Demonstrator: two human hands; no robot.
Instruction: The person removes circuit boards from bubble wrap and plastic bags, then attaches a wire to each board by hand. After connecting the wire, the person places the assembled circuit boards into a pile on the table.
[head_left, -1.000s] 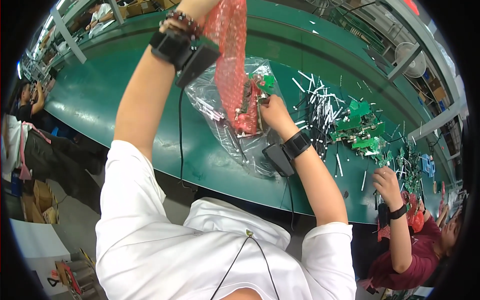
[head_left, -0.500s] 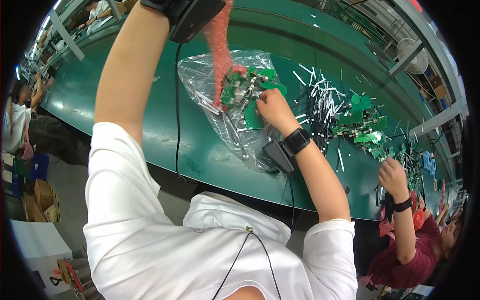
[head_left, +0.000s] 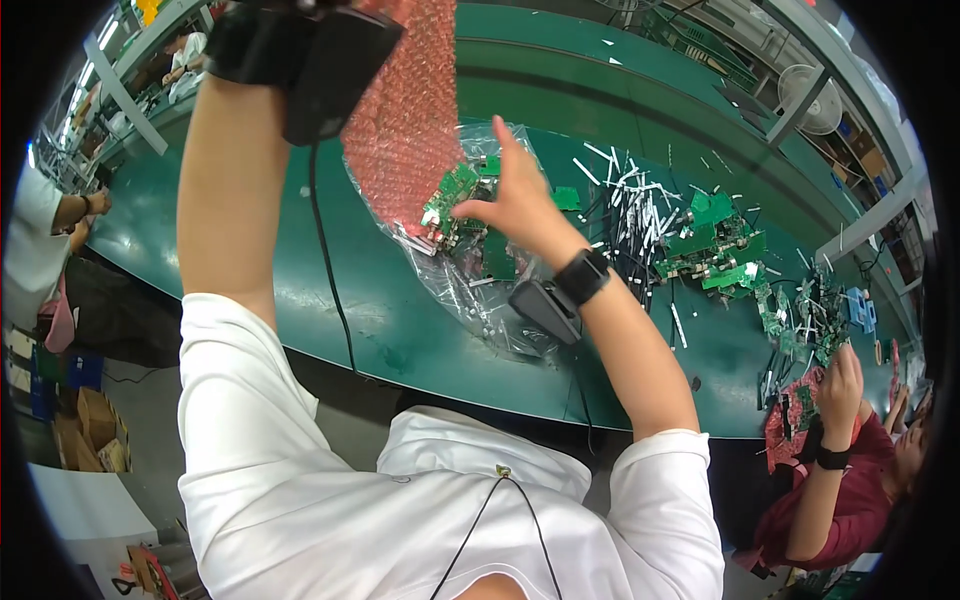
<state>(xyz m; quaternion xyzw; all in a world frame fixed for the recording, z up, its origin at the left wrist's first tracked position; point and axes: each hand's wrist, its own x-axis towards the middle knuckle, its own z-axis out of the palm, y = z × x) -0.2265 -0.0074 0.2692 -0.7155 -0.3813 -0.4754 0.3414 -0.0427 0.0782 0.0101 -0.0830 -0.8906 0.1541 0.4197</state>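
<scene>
A pink bubble-wrap bag [head_left: 405,125] hangs down from the upper edge of the view, below my raised left arm. My left hand itself is beyond that edge; only the forearm and its black wrist device show. My right hand [head_left: 515,195] is open, thumb and index finger spread wide, over a small pile of green circuit boards [head_left: 452,193]. Its thumb tip is beside the boards; whether it touches them I cannot tell. Under the boards lies a crumpled clear plastic bag [head_left: 475,305], partly covered by the bubble wrap.
Right of my hand, black cables with white strips [head_left: 640,215] lie heaped on the green table [head_left: 350,285]. Beyond them is another pile of circuit boards [head_left: 705,240]. A co-worker's hand [head_left: 842,385] works at the far right. A black cord [head_left: 332,260] hangs from my left wrist device.
The bubble wrap has spread out wide beside the boards, and my left arm has moved up and left. My right hand has lifted, its fingers spreading from a closed pose.
</scene>
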